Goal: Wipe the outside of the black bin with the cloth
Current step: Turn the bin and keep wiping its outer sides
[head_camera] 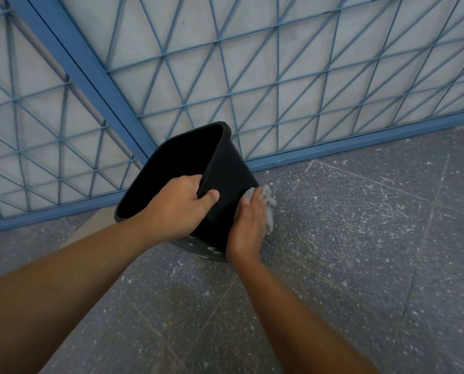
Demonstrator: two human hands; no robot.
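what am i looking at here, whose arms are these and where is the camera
There is no machine here. One camera is worn on a person's head, looking forward and down, so the two bare arms are that person's own. The left hand grips the rim of a black bin, thumb on the outside wall, fingers inside, holding it tilted with its opening facing away and to the left. The right hand presses a grey cloth against the bin's outer side to wipe it. Below is a speckled grey floor; behind stands a blue wire grille.

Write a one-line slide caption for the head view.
Left hand grips the tilted black bin by its rim while the right hand presses a grey cloth against its outer side.
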